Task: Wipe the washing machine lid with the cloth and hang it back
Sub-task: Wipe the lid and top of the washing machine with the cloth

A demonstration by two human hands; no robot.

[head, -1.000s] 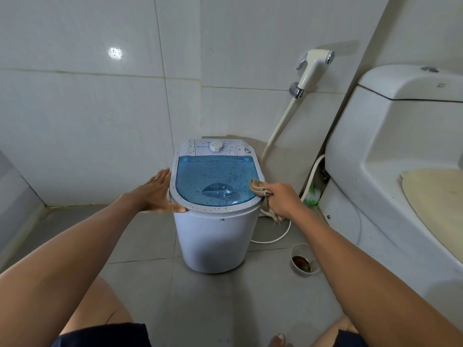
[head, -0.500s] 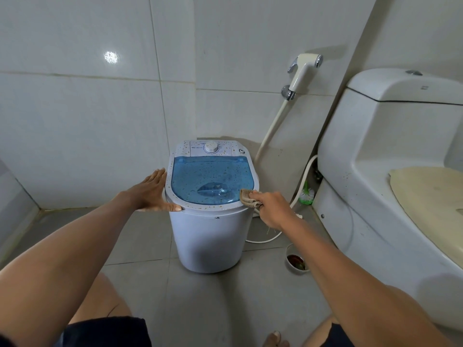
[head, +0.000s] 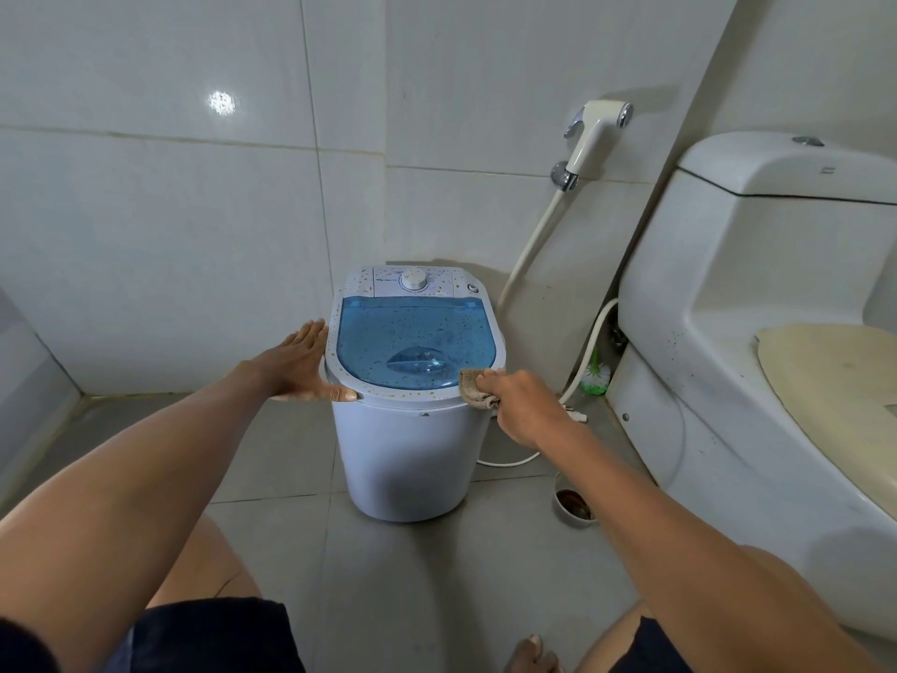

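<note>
A small white washing machine (head: 407,454) stands on the floor against the tiled wall. Its translucent blue lid (head: 412,337) is closed and speckled with dirt. My left hand (head: 296,366) lies flat against the machine's left rim, fingers spread, thumb along the front edge. My right hand (head: 522,405) grips a bunched brown cloth (head: 473,388) pressed on the lid's front right corner.
A white toilet (head: 757,332) with a yellowish seat fills the right side. A bidet sprayer (head: 594,138) hangs on the wall, its hose running down behind the machine. A green brush (head: 594,378), a white cable and a small bowl (head: 575,507) lie on the floor between machine and toilet.
My right hand has drawn the cloth along the lid's right edge toward the front corner. The left hand stays on the left rim. The view has shifted slightly.
</note>
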